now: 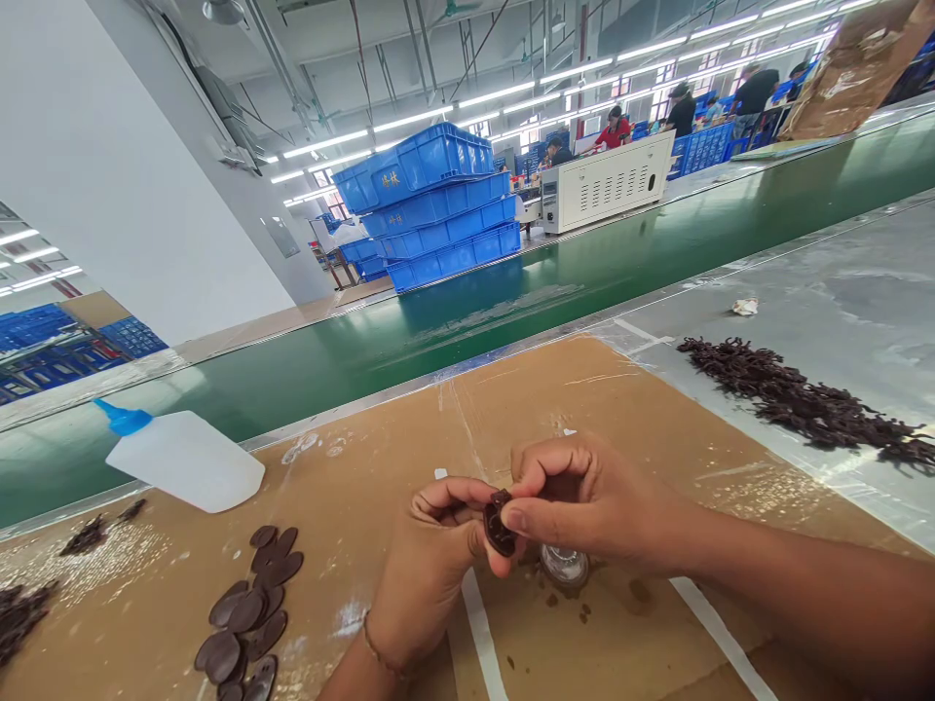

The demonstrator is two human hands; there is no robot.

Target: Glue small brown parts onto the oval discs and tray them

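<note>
Between my two hands is a small dark brown oval piece (498, 531), tilted above the table. My left hand (438, 555) is closed around its lower left side. The thumb and fingertips of my right hand (577, 492) pinch at its upper right edge, partly hiding it; whether they hold a second small part there I cannot make out. Just below my right hand sits a small clear round dish (565, 567), with dark drops on the board beside it. To the left lies a loose pile of flat dark brown oval discs (244, 613).
A white squeeze bottle (190, 460) with a blue nozzle lies at left. Dark curly strips (796, 394) are heaped at right, with more (21, 618) at far left. Beyond the brown board (380, 448) runs a green conveyor belt (453, 321), with stacked blue crates (438, 209) behind. People work farther back.
</note>
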